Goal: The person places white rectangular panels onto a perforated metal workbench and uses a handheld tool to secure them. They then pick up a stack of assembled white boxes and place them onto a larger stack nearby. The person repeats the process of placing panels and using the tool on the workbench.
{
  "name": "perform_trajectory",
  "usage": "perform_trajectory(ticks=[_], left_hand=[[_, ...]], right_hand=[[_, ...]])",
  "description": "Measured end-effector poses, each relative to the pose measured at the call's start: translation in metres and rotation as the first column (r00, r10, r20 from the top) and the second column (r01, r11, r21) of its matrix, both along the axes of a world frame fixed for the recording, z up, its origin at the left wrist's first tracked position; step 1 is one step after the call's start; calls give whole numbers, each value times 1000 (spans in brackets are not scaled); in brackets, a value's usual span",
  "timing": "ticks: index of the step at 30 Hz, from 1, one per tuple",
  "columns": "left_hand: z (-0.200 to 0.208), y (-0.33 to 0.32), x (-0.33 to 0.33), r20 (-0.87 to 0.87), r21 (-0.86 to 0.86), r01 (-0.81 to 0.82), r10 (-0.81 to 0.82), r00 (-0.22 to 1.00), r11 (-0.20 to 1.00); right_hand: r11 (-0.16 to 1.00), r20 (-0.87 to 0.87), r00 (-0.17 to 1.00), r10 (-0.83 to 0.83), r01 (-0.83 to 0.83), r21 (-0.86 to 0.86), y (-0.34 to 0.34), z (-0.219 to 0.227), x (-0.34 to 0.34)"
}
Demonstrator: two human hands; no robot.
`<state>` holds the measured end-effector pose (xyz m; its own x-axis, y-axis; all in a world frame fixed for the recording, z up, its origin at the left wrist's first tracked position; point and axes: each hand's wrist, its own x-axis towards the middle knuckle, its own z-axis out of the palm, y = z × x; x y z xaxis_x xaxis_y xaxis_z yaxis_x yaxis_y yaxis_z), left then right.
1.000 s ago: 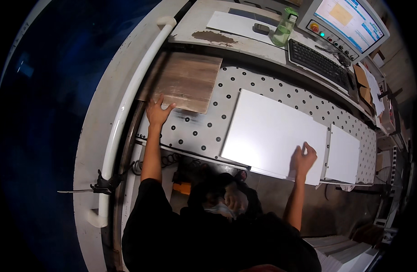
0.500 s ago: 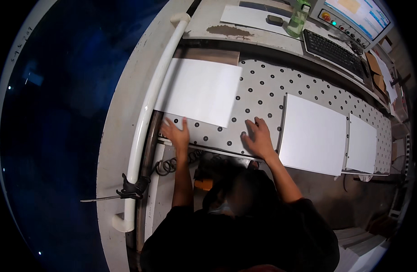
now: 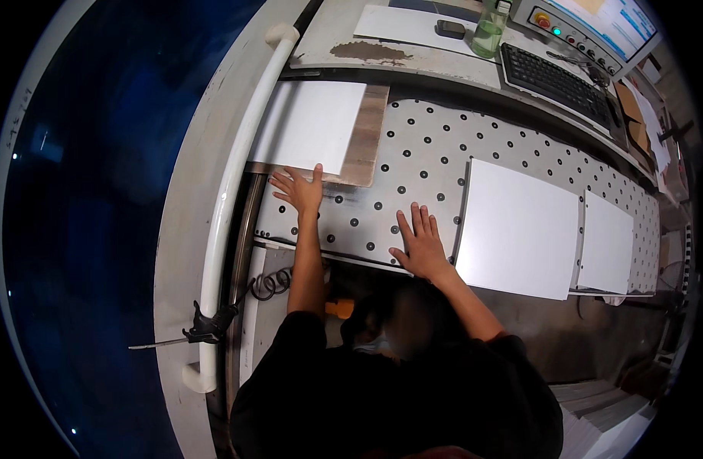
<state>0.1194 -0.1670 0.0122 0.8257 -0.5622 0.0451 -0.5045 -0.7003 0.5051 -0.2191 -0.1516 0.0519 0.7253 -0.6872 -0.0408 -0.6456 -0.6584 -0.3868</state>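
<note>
A white rectangular panel (image 3: 309, 126) lies over a brown wood-look board (image 3: 372, 145), whose right side and near edge show past it. At their near edge is my left hand (image 3: 299, 191), fingers spread, the tips by the board's rim. I cannot tell whether they touch it. My right hand (image 3: 423, 245) lies open and flat near the front edge of the dotted machine table (image 3: 413, 157), holding nothing. Just right of it rests a larger white panel (image 3: 520, 229), with a smaller white panel (image 3: 608, 243) beyond.
A white tubular rail (image 3: 240, 183) runs along the left side. Across the far ledge are a green bottle (image 3: 488, 37), a small dark object (image 3: 450, 29), a black keyboard (image 3: 554, 86) and a control panel with a screen (image 3: 596, 30). A coiled black hose (image 3: 271, 284) hangs below the table front.
The left white panel has slid away and to the left, baring more of the brown board. My left hand has followed it forward. My right hand has flattened and shifted slightly left and nearer.
</note>
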Motion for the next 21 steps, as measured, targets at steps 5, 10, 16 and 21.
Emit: perform_trajectory(ticks=[5,10,16,21], left_hand=[[-13,-22,46,14,67,-75,74,997,995],[-22,-19,82,58,52,-102,99,993,993],[-19,-5,114,15,125,-165,165,986,978],[-9,-12,98,3,124,-226,227,974,966]], right_hand=[[1000,-6,1000,24,-24,-4,-1,0,1],[999,25,1000,12,-11,-33,-1,-8,-2],[998,58,998,29,-26,-55,-3,-9,-1],[999,103,995,-5,8,-33,-33,3,26]])
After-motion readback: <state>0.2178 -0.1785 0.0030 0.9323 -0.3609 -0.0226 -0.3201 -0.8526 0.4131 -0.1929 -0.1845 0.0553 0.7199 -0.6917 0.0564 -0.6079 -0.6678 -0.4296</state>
